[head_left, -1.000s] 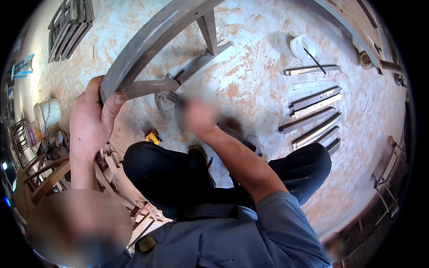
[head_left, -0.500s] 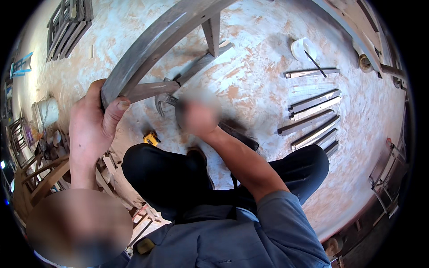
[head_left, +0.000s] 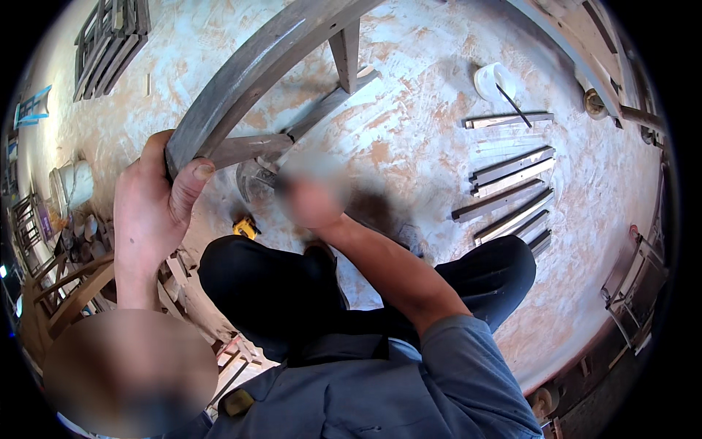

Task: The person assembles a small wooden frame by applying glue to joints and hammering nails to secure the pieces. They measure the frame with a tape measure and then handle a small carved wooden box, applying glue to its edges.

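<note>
My left hand [head_left: 150,197] is closed around the lower end of a curved grey-brown wooden frame [head_left: 238,80], its thumb pressed on the near side. A short wooden rail [head_left: 248,149] juts from that end toward a second, slanting wooden member [head_left: 325,113]. My right hand [head_left: 313,199], blurred, is wrapped around a claw hammer [head_left: 256,180]. The hammer's head, smeared by motion, is just below the short rail, with a gap between them. Its dark handle stretches away to the lower right behind my wrist.
Several wooden strips [head_left: 512,164] lie in a row at the right, below a white tub [head_left: 494,82] with a stick in it. A yellow tape measure [head_left: 246,227] rests by my left knee. Stacked wooden frames [head_left: 110,51] stand far left, a whitish bucket [head_left: 73,183] nearer.
My right hand and the hammer have shifted left and slightly down, the hammer's head moving off from the rail. My left hand keeps its hold on the frame.
</note>
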`<move>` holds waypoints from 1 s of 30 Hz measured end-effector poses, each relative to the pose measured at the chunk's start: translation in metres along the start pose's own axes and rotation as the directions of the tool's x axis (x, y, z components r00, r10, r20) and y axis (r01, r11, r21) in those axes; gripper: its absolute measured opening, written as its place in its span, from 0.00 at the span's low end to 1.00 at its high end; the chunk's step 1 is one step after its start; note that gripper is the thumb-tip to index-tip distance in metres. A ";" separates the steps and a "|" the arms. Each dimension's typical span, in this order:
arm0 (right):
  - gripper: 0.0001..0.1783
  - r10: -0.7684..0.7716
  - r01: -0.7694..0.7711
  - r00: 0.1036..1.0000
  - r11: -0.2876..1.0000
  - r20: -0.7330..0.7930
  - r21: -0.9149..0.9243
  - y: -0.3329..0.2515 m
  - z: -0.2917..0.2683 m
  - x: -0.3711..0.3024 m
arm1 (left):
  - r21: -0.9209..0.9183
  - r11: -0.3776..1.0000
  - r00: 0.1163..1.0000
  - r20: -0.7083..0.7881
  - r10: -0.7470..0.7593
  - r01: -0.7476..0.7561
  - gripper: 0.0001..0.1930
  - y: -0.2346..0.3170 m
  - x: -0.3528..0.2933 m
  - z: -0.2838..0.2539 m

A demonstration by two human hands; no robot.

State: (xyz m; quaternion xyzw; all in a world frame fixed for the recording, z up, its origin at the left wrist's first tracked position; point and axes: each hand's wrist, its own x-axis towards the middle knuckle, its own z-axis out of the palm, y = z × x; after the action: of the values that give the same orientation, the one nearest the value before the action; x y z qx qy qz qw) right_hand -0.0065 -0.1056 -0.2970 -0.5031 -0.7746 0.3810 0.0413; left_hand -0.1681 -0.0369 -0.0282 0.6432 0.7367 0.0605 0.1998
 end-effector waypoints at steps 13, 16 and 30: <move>0.20 0.085 -0.091 0.995 0.989 0.053 0.115 0.004 0.016 -0.014 | 0.027 0.999 1.000 0.012 0.022 -0.022 0.31 0.004 0.004 0.001; 0.20 0.085 -0.112 0.981 0.982 0.173 0.153 -0.002 0.006 -0.015 | -0.027 0.999 0.999 0.024 -0.030 0.031 0.30 0.003 0.001 -0.001; 0.18 -0.035 -0.065 0.797 0.987 0.602 0.144 -0.013 -0.201 -0.039 | 0.099 0.995 0.999 0.041 -0.027 0.023 0.31 0.011 0.004 -0.007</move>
State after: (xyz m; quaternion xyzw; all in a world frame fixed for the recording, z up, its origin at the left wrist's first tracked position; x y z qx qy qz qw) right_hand 0.0926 -0.0296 -0.1346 -0.3570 -0.7108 0.5815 -0.1708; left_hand -0.1607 -0.0305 -0.0192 0.6443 0.7423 0.0082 0.1840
